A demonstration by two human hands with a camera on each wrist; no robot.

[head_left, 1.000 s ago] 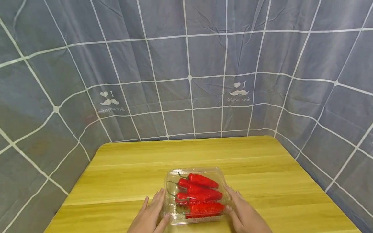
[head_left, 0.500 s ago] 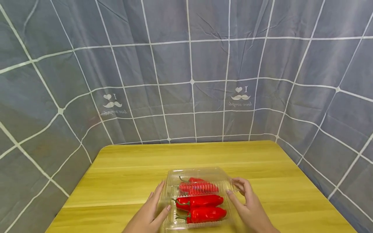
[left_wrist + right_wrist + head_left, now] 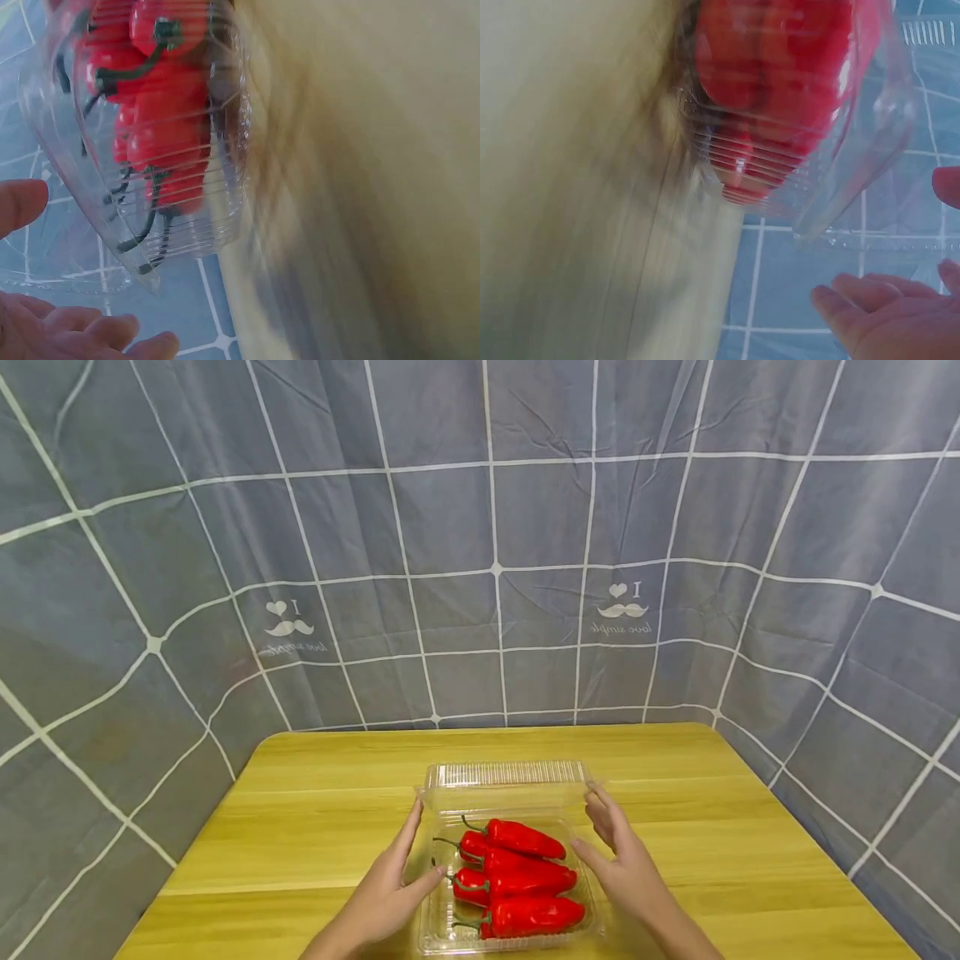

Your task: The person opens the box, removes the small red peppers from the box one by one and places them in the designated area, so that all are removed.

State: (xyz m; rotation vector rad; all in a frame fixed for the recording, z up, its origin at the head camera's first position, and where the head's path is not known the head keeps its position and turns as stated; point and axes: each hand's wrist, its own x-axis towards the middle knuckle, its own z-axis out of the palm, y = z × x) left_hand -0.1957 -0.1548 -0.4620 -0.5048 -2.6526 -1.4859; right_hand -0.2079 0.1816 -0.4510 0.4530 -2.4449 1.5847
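A clear plastic clamshell box [image 3: 480,947] sits near the front of the table with its ridged lid [image 3: 510,774] swung up and back. Inside lie several glossy red chili peppers [image 3: 534,916], their green stems pointing left. My left hand [image 3: 384,887] is at the box's left side, fingertips right by the lid's edge and thumb over the rim. On the other side my right hand [image 3: 632,878] has its fingertips at the lid's right corner, its thumb near the box rim. In both wrist views the fingers are extended, apart from the thumb, beside the clear plastic.
The yellow wood-grain table [image 3: 315,793] has rounded back corners. Grey curtains [image 3: 450,527] with white grid lines hang behind it and along both sides.
The lid has gone from lying over the peppers to standing open at the back. Both hands have moved forward along the sides with it, and the peppers are now uncovered.
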